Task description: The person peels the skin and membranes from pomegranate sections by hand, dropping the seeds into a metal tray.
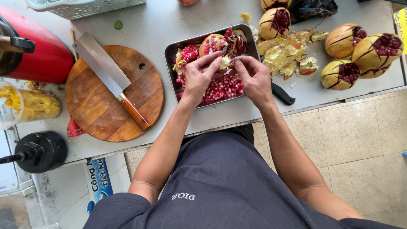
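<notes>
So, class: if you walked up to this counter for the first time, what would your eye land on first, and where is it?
First, the metal tray at the centre, heaped with red pomegranate seeds, where the left hand and right hand pull at a pale piece of pith. To the left, a cleaver lies across a round wooden board. At the right, scored pomegranates sit beside a heap of peel.

Bright, even daylight, soft short shadows, mild sheen on the metal tray point(252, 41), sharp focus, edges slightly curved.
</notes>
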